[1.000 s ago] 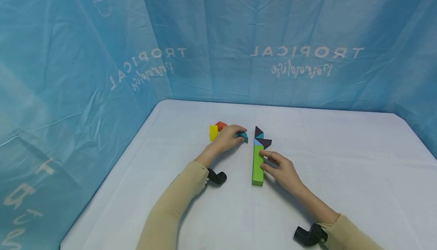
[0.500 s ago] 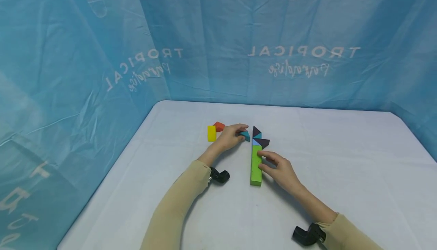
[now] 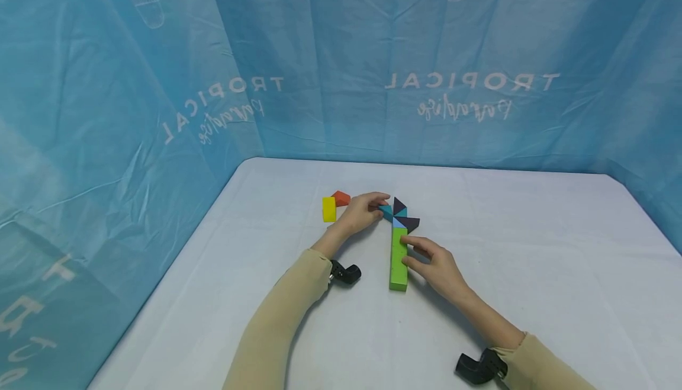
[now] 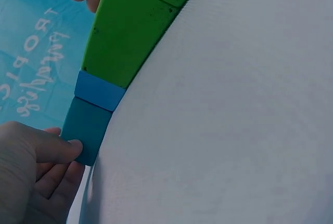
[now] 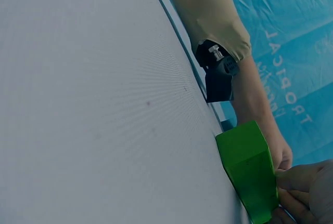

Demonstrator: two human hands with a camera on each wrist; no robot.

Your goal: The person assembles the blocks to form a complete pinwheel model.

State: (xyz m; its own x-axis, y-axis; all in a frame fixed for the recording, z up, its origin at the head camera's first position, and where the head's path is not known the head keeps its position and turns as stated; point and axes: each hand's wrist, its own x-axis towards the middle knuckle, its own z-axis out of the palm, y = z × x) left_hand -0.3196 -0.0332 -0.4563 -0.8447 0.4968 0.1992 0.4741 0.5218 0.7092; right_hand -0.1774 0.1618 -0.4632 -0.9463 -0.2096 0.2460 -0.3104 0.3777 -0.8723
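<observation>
My left hand (image 3: 358,215) pinches a teal block (image 3: 387,213) between thumb and fingers, its corner against a pinwheel-like cluster of blocks. In that cluster are two dark blocks (image 3: 409,223), a small teal triangle (image 3: 402,212) and a light blue triangle (image 3: 396,223). Below the cluster runs a long green bar (image 3: 397,268); the left wrist view shows a seam across its green side (image 4: 122,34). My right hand (image 3: 441,267) rests its fingertips along the bar's right side, fingers relaxed. The right wrist view shows the thumb and fingers against the green block (image 5: 248,167).
To the left of my left hand lie a yellow block (image 3: 329,209) and a red block (image 3: 341,199). They lie on a white-covered table (image 3: 506,218). Blue printed curtains (image 3: 341,64) hang behind the table and along its left side.
My left hand has moved right with the teal block, bringing it from apart up against the cluster. The right hand keeps its place on the green bar. The head view has shifted slightly.
</observation>
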